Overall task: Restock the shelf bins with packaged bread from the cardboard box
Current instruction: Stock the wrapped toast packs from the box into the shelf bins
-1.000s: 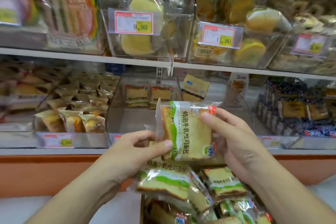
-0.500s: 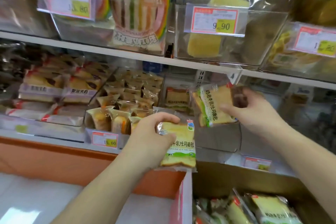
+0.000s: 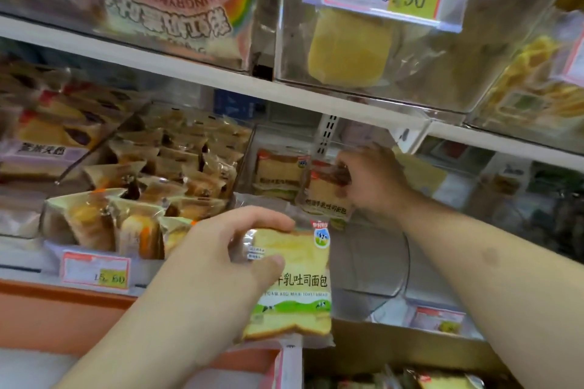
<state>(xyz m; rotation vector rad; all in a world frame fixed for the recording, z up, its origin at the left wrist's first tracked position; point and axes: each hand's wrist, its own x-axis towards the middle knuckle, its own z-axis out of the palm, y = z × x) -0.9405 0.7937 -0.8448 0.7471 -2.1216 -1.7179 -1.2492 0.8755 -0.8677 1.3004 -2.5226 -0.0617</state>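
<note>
Currently, one toast bread pack (image 3: 292,286) was pinched by the left hand (image 3: 221,265), thumb and fingers curled over its top edge, in front of the clear bin (image 3: 373,262). A second pack (image 3: 327,196) was gripped by the right hand (image 3: 371,180) inside the bin, beside a standing pack (image 3: 278,172). The cardboard box (image 3: 395,354) was seen below.

Lower shelf, L to R: bin of small wrapped cakes (image 3: 164,186), then clear bin (image 3: 373,262) w/ two bread packs standing at far end. Right hand (image 3: 373,180) is inside that bin on the right-side pack (image 3: 327,196); other pack (image 3: 279,172) just left of it. Left hand (image 3: 221,265) holds a third pack (image 3: 294,287) near, in front of the bin. Cardboard box (image 3: 395,354) below, nearest. Upper shelf bin (image 3: 363,50) sits above.
</note>
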